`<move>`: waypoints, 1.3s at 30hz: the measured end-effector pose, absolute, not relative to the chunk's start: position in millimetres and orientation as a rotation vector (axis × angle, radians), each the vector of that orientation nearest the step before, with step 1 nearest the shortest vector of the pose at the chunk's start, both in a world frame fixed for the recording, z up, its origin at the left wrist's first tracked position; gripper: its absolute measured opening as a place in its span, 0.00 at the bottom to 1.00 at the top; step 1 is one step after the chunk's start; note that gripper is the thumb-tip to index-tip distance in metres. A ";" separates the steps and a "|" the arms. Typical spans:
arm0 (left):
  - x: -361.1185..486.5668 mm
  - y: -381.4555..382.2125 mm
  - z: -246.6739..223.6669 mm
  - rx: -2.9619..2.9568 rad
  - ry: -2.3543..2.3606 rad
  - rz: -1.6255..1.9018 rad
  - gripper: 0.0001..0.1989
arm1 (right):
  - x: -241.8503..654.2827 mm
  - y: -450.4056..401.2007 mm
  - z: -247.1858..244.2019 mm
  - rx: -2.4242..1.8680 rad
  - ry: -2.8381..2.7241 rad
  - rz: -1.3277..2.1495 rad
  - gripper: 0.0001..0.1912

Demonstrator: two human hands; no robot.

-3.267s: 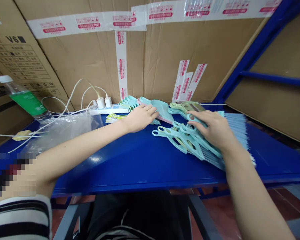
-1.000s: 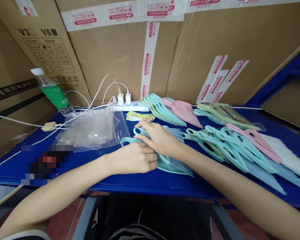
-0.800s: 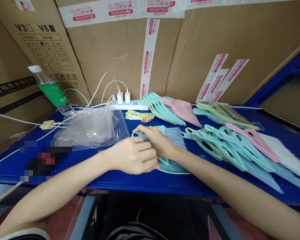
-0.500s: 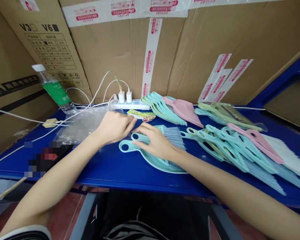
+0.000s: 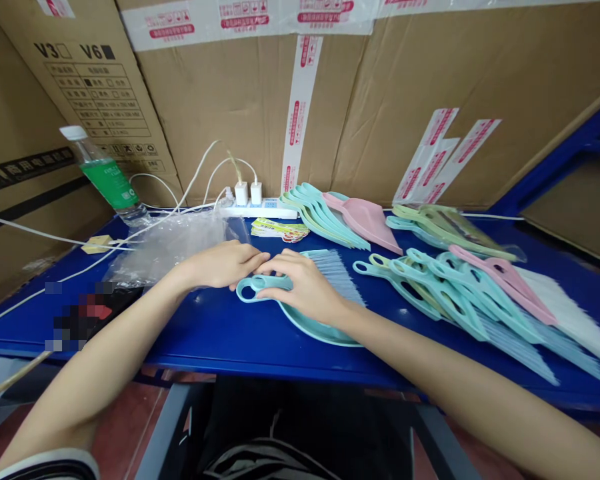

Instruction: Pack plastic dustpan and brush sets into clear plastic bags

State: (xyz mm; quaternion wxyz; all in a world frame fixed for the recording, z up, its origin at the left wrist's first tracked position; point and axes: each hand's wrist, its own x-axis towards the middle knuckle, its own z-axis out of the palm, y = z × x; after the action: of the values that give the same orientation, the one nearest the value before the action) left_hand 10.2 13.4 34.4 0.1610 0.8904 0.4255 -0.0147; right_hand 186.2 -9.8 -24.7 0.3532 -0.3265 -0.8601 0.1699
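A light-blue dustpan [image 5: 305, 323] lies on the blue table in front of me with a matching hand brush [image 5: 341, 270] set in it, bristles to the right. My right hand [image 5: 307, 287] is closed over their handles, thumb on the near side and fingers on the far side. The handle loops stick out to its left, lined up together. My left hand [image 5: 223, 263] is beside the loop ends, fingers curled together and close to the right fingertips. Whatever it pinches is hidden.
Several hand brushes [image 5: 460, 290] lie at the right, stacked dustpans [image 5: 365, 220] behind. Clear plastic bags [image 5: 155, 250], printed cards [image 5: 280, 230], a power strip [image 5: 270, 209] with cables and a tilted water bottle [image 5: 107, 180] are at the back left. Cardboard boxes [image 5: 230, 113] wall the back.
My right hand has closed around the handles, and the brush and dustpan loops have come into line. My left hand has lowered to the loop ends.
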 end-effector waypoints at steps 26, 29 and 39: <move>8.9 18.1 25.9 2.531 0.977 0.142 0.11 | 213.2 9.8 -14.9 -0.850 -2.479 0.562 0.04; 8.1 19.0 27.5 2.512 0.960 0.135 0.11 | 215.0 10.7 -15.9 -0.826 -2.503 0.517 0.08; 2.8 23.3 30.0 2.542 0.963 0.074 0.11 | 218.0 15.0 -18.2 -0.828 -2.520 0.447 0.11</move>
State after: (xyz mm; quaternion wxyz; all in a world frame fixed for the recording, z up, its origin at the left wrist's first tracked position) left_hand 2.8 23.3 30.0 0.2093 0.9141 0.3463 0.0267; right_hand 218.0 15.0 -18.2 0.2239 -0.2999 -0.9131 0.1621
